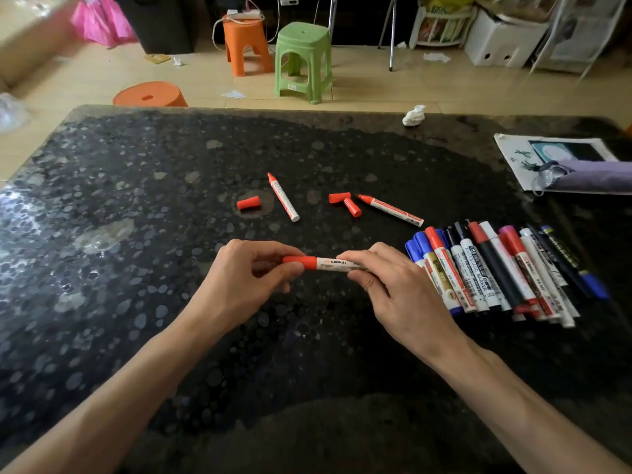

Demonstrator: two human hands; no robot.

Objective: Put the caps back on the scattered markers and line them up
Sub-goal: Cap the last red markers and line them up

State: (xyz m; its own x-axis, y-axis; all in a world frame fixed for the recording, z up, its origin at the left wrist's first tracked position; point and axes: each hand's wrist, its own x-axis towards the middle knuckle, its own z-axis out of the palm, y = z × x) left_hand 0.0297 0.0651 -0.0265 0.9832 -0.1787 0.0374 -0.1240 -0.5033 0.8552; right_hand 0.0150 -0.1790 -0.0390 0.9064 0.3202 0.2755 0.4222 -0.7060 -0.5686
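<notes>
Plastic this light and rigid should handle easily, though smooth: the white-barrelled red marker, level above the black speckled worktop, has its red cap pinched by the left hand and its barrel by the right hand.

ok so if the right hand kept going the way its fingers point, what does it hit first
Most likely the left hand: the right hand points leftward along the marker both hold, and the left hand grips its red cap just ahead. Depth is hard to judge.

Soft daylight, blurred warped edges
</notes>
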